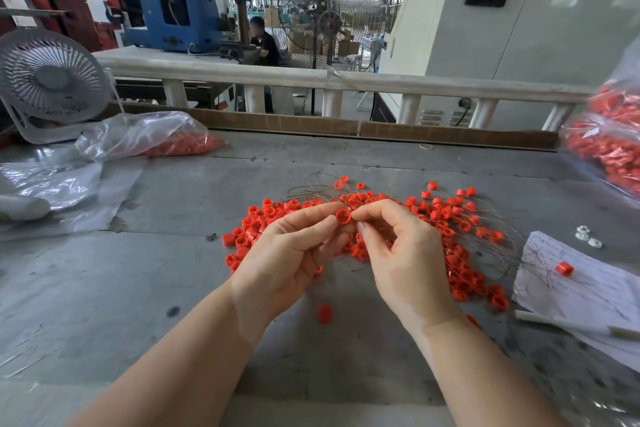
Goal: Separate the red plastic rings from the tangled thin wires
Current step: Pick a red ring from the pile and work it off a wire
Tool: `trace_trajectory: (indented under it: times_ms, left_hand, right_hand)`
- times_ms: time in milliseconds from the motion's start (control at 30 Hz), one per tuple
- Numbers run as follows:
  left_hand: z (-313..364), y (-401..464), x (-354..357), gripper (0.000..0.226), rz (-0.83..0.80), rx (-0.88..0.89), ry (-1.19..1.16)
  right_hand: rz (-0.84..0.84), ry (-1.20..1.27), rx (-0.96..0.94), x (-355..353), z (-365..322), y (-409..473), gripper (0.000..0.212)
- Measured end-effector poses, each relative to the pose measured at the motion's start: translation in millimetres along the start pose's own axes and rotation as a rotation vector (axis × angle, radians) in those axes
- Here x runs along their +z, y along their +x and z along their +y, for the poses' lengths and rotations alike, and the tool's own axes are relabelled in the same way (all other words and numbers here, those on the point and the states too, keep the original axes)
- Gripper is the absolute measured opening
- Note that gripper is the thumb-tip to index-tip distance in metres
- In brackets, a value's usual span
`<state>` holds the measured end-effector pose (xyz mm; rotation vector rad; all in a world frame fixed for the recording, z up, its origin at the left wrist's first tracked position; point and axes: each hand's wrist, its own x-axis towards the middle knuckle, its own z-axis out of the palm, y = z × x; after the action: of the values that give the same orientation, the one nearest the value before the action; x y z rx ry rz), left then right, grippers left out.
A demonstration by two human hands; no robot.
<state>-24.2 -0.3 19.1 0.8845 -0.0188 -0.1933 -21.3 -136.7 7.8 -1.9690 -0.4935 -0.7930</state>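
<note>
Red plastic, a small ring [343, 217] pinched up between both hands above the pile, its round opening turned toward the camera so the short axis runs near to far. It is a stubby bright band with a darker hollow middle, like the rest. The left hand [291, 253] has thumb and forefinger curled onto the ring's left side, the other fingers folded loosely underneath. The right hand [403, 253] pinches in at the ring's right edge with thumb and forefinger tips almost together; whether it has the ring itself or a wire there, I cannot tell.

Below and beyond the hands, the heap of rings [450, 239] spreads across the grey table [104, 288], mostly to the right, with thin brown wires [311, 189] looping out at the far side and trailing right over a sheet of paper [588, 284]. One loose ring [325, 314] lies near, between the wrists. A clear bag of rings [166, 140] sits far left beside a small white fan [52, 80]; another bag [609, 149] is at the right edge.
</note>
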Motion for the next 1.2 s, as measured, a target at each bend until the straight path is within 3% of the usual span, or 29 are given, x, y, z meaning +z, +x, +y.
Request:
trace_trajectory:
  times_ms: [1200]
  left_hand:
    - [-2.2,-1.2,1.8,0.020,0.032,-0.005,0.031]
  right_hand:
    - [-0.011,-0.055,0.019,-0.5,1.3,-0.2,0.015]
